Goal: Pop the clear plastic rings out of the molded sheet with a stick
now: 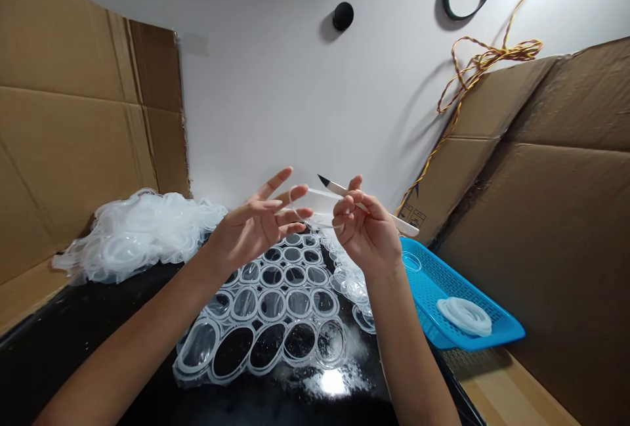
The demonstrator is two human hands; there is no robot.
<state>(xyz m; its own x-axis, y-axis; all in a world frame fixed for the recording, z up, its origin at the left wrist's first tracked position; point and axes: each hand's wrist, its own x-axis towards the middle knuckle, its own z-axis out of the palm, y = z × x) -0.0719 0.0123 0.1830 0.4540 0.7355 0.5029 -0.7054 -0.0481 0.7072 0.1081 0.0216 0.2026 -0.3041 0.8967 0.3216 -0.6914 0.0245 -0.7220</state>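
My right hand is closed around a slim white-handled craft knife, its dark pointed tip aimed up and left. Its thumb and fingers also pinch the right side of a thin translucent ring. The fingers of my left hand are spread apart, and the ring's left side loops about their tips. Under both hands, a sheet of joined translucent rings lies on a black surface. Loose translucent rings are heaped beside the sheet, partly hidden by my right forearm.
A pile of translucent rings stands at the left. At the right, a blue basket holds a stack of white rings. Cardboard flanks the left and more cardboard the right. Twisted yellow-brown cord hangs above. White bits litter the front.
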